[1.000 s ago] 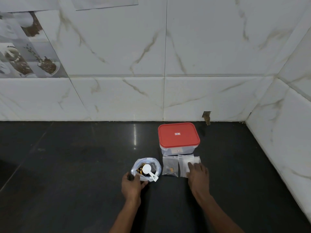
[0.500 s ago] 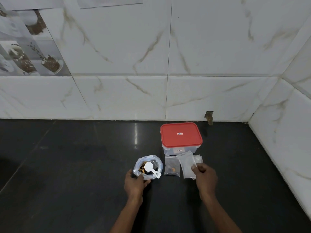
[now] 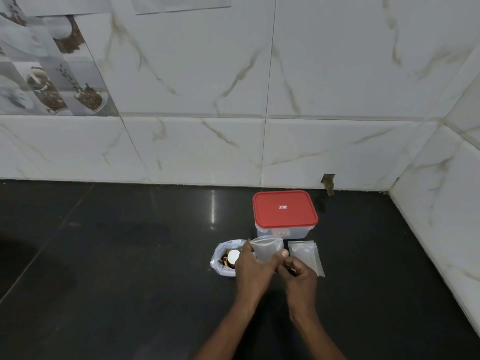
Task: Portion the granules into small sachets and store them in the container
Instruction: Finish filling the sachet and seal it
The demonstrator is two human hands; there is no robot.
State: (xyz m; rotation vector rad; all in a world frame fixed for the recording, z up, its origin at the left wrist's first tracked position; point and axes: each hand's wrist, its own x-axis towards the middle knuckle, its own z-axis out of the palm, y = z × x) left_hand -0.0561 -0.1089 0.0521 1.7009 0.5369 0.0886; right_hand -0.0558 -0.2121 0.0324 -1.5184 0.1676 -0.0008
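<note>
A small clear sachet (image 3: 267,249) is lifted off the black counter, with its mouth pulled open. My left hand (image 3: 253,267) pinches its left edge and my right hand (image 3: 298,275) pinches its lower right edge. Left of the hands sits a rolled-down plastic bag of dark granules (image 3: 223,258) with a white scoop (image 3: 233,255) inside, partly hidden by my left hand. A clear container with a red lid (image 3: 284,211), shut, stands just behind. A stack of flat spare sachets (image 3: 305,255) lies to its front right.
The dark counter (image 3: 130,255) runs out to the left and toward me. White marble-look tiled walls close the back and the right side, meeting in a corner at the far right.
My right hand lifted one sachet off the stack and brought it left. My left hand let go of the granule bag and took the sachet's other edge. The filled sachet is now hidden.
</note>
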